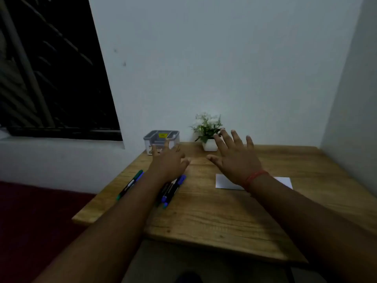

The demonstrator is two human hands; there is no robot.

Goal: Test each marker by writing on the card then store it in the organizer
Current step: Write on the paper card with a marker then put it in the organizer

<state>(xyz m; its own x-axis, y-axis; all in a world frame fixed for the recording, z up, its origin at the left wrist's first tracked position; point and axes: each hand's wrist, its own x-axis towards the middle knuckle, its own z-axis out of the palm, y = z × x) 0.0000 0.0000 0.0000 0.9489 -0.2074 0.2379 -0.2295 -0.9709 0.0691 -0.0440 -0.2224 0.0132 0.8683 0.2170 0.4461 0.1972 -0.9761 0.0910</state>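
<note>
Several markers lie on the left part of the wooden table: a green-capped marker left of my left forearm, and blue-capped markers right of it. A white card lies flat right of centre, partly hidden by my right wrist. The grey organizer stands at the table's back left corner. My left hand hovers above the markers, fingers spread, holding nothing. My right hand is raised over the table with fingers apart, also holding nothing.
A small white pot of white flowers stands at the back edge beside the organizer. Walls close in behind and on the right. A dark window is at left, and the table's left edge drops to a red floor.
</note>
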